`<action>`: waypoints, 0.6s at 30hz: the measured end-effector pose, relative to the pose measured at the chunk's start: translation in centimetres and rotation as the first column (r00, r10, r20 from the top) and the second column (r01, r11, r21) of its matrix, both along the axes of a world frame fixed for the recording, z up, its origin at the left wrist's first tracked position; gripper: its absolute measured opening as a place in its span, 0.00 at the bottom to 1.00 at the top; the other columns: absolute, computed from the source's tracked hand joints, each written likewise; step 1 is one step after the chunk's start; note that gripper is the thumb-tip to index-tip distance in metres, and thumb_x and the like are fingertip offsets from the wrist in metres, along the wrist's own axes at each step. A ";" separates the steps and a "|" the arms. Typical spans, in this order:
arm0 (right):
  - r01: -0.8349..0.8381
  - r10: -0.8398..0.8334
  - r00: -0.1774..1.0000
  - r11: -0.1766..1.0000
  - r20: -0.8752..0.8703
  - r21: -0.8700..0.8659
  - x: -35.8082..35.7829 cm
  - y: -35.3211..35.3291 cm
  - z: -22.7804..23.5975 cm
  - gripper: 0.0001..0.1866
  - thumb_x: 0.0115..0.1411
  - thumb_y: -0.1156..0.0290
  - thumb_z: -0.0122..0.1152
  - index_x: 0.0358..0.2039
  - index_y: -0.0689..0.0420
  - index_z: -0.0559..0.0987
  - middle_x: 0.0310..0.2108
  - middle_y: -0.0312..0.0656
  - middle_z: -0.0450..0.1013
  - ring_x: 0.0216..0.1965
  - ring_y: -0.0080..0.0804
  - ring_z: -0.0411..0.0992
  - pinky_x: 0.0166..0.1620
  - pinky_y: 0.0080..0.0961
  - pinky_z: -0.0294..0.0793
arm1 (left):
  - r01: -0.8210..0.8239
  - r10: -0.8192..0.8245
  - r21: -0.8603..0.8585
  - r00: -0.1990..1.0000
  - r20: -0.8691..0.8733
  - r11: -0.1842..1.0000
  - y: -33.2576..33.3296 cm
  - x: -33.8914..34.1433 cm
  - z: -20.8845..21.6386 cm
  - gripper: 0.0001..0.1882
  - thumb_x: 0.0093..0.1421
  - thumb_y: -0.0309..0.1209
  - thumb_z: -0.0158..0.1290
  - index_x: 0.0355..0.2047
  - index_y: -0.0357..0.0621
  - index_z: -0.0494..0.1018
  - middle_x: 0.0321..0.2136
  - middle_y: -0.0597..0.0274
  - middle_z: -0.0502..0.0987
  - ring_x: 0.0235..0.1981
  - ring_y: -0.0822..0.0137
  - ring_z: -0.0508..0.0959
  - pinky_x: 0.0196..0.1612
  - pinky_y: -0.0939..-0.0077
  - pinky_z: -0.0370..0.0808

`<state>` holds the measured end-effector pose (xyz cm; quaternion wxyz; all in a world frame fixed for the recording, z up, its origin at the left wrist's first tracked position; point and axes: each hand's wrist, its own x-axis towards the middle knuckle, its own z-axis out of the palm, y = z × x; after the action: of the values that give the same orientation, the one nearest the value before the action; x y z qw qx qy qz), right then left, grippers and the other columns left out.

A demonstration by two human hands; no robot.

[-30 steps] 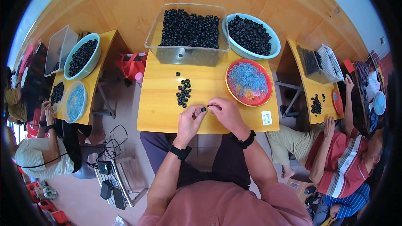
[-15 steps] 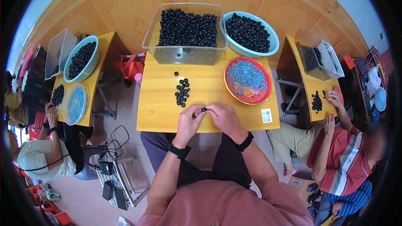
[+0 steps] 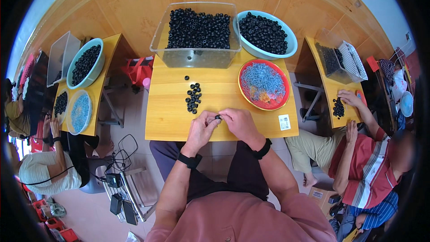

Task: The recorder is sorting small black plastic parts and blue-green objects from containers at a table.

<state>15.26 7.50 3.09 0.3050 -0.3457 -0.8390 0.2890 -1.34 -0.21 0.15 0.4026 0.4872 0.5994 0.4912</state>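
Observation:
Over the near edge of the table, my left hand (image 3: 201,129) pinches a small black ring-shaped part (image 3: 218,117) between thumb and fingers. My right hand (image 3: 241,126) is closed too, its fingertips pressed together right against that part; whatever they pinch is hidden. A loose cluster of similar black parts (image 3: 193,98) lies just beyond my left hand, with a single one (image 3: 187,78) farther off. To the right is a red bowl (image 3: 242,91) of small blue-grey pieces, too fine to name, with some orange and pink ones among them.
A clear plastic bin (image 3: 197,58) and a light-blue basin (image 3: 291,49), both full of black parts, stand at the back. A white label (image 3: 284,122) marks the table's right side. Co-workers sit at side tables (image 3: 114,47) left and right. Cables (image 3: 125,152) hang by a metal stool.
My hands keep their pinch on the black part and have barely moved. The whole view has shifted slightly. At the right table, the co-worker's far hand has moved left toward the black parts.

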 end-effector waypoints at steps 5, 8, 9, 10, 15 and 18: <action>-0.027 0.029 0.999 0.997 0.024 -0.065 -0.1 0.3 0.3 0.09 0.65 0.69 0.61 0.37 0.59 0.85 0.31 0.53 0.81 0.32 0.53 0.80 0.38 0.45 0.79 | 0.054 -0.054 0.002 0.993 0.104 0.999 0.1 -0.4 -0.7 0.07 0.69 0.24 0.58 0.43 0.31 0.74 0.33 0.58 0.85 0.34 0.74 0.83 0.41 0.78 0.80; -0.038 0.038 0.999 0.998 0.014 -0.053 -0.2 0.2 0.5 0.08 0.65 0.70 0.61 0.37 0.59 0.85 0.30 0.53 0.80 0.32 0.53 0.80 0.37 0.45 0.79 | 0.030 -0.027 -0.025 0.994 0.109 0.999 0.0 -0.2 -0.3 0.07 0.69 0.23 0.57 0.42 0.31 0.74 0.33 0.57 0.85 0.35 0.74 0.83 0.41 0.77 0.80; -0.041 0.042 0.999 0.999 0.009 -0.034 -0.3 0.1 0.4 0.08 0.65 0.70 0.60 0.37 0.59 0.84 0.30 0.54 0.80 0.32 0.54 0.80 0.37 0.45 0.80 | 0.024 -0.021 -0.029 0.994 0.106 0.999 0.0 -0.2 -0.3 0.06 0.69 0.23 0.57 0.42 0.31 0.74 0.33 0.57 0.85 0.35 0.73 0.83 0.41 0.77 0.80; -0.045 0.045 0.999 0.999 0.005 -0.015 -0.4 -0.1 0.2 0.08 0.65 0.70 0.60 0.38 0.59 0.84 0.30 0.54 0.80 0.32 0.54 0.80 0.36 0.45 0.80 | 0.018 -0.014 -0.033 0.995 0.102 0.999 0.0 -0.2 -0.3 0.06 0.69 0.23 0.57 0.42 0.31 0.74 0.32 0.56 0.85 0.35 0.73 0.83 0.41 0.77 0.80; -0.083 0.083 0.997 0.996 -0.001 0.018 -0.9 -0.5 0.0 0.07 0.64 0.73 0.60 0.40 0.60 0.82 0.29 0.55 0.79 0.32 0.54 0.80 0.35 0.44 0.80 | -0.034 0.045 -0.063 0.981 0.186 0.997 0.6 -0.2 -1.0 0.06 0.69 0.23 0.57 0.40 0.30 0.74 0.31 0.55 0.84 0.34 0.72 0.83 0.41 0.76 0.81; -0.110 0.113 0.992 0.992 -0.051 0.063 -0.8 -0.5 -0.2 0.07 0.64 0.74 0.60 0.41 0.61 0.82 0.29 0.55 0.80 0.32 0.53 0.81 0.35 0.42 0.80 | -0.060 0.073 -0.059 0.966 0.249 0.996 0.7 -0.1 -1.5 0.08 0.68 0.25 0.59 0.41 0.30 0.74 0.30 0.56 0.84 0.33 0.73 0.84 0.40 0.76 0.81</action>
<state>14.42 6.99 2.91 0.3214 -0.2808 -0.8568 0.2895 -1.48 0.52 -1.36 0.4707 0.3901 0.5721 0.5468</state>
